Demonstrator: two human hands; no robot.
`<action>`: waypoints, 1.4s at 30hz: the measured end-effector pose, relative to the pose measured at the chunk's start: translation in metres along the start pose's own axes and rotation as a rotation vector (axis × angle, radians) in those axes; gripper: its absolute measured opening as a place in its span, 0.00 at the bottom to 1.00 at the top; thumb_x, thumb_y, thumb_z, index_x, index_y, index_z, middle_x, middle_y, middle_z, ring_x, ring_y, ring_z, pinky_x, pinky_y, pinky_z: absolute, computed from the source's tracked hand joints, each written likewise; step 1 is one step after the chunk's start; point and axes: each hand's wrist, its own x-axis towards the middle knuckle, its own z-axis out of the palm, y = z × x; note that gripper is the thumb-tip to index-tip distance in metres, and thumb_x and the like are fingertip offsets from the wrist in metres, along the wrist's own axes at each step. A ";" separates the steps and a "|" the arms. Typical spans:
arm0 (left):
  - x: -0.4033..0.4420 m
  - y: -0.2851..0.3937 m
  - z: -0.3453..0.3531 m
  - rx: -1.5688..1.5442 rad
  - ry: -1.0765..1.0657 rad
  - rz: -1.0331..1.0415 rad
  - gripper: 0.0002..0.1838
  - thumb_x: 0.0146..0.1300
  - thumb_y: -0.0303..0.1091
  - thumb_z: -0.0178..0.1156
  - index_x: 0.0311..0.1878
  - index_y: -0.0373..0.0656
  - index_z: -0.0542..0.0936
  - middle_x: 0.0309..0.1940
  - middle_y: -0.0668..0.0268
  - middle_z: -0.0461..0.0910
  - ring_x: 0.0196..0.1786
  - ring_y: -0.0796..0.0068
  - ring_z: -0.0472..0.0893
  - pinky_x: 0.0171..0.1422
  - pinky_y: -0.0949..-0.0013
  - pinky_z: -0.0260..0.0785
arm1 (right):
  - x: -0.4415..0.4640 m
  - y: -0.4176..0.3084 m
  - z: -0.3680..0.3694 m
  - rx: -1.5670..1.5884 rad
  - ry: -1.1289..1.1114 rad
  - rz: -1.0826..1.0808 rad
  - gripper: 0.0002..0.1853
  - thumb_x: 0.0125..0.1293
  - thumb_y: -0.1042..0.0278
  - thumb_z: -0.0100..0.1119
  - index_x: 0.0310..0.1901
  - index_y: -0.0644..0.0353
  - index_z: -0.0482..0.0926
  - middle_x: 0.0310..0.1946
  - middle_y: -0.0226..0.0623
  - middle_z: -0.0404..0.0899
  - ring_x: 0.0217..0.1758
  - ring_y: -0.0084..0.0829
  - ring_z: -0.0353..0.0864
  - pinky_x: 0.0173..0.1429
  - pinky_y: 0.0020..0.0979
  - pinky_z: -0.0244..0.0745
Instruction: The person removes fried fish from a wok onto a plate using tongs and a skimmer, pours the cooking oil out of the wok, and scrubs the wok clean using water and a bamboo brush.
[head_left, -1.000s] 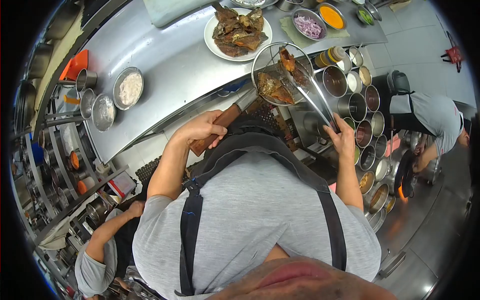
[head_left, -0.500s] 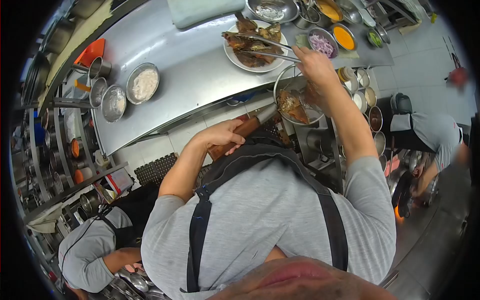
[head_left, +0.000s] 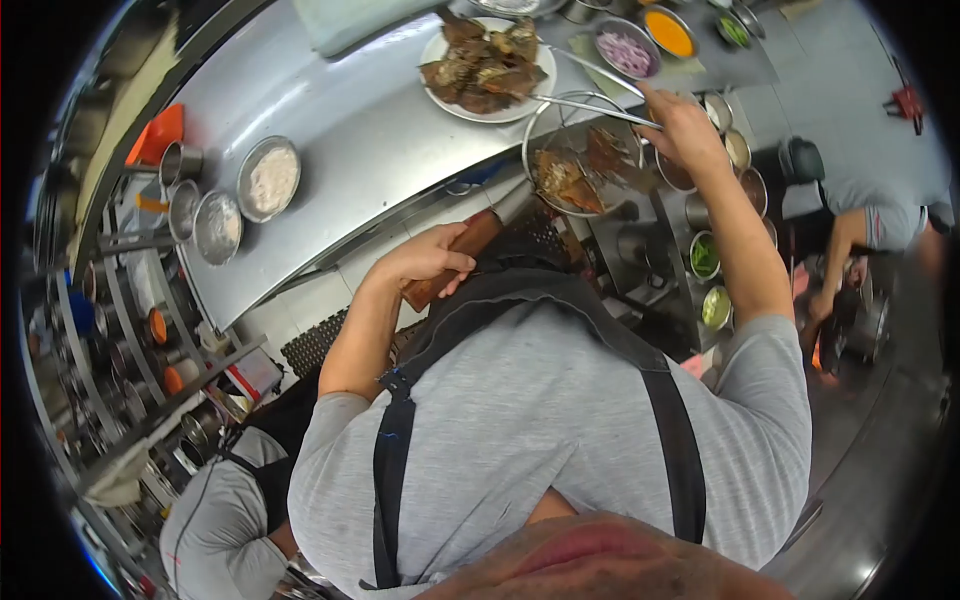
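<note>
My left hand is wrapped round the brown wooden handle of a round strainer, held low in front of my apron. Pieces of browned fried fish lie in the strainer. In my right hand is a pair of long metal tongs, its arms spread apart with nothing visible between them. The tong tips are at the right side of a white plate, which bears a heap of fried fish. The strainer is just below the plate's right edge, beyond the counter.
Bowls of chopped onion and orange sauce stand right of the plate. Bowls of white flour-like powder sit at the left. One co-worker works near a flame at the right; another person is at lower left.
My right hand has drawn the tongs rightward off the fish heap, and their arms have spread wider. My left hand keeps its hold on the strainer handle. The view has shifted slightly.
</note>
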 end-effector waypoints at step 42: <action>0.005 -0.015 0.004 0.091 0.093 -0.005 0.15 0.58 0.23 0.58 0.48 0.36 0.70 0.24 0.64 0.75 0.18 0.76 0.76 0.18 0.72 0.68 | 0.003 0.007 -0.001 0.100 0.071 0.230 0.23 0.57 0.60 0.65 0.55 0.54 0.78 0.40 0.49 0.82 0.45 0.51 0.80 0.48 0.47 0.74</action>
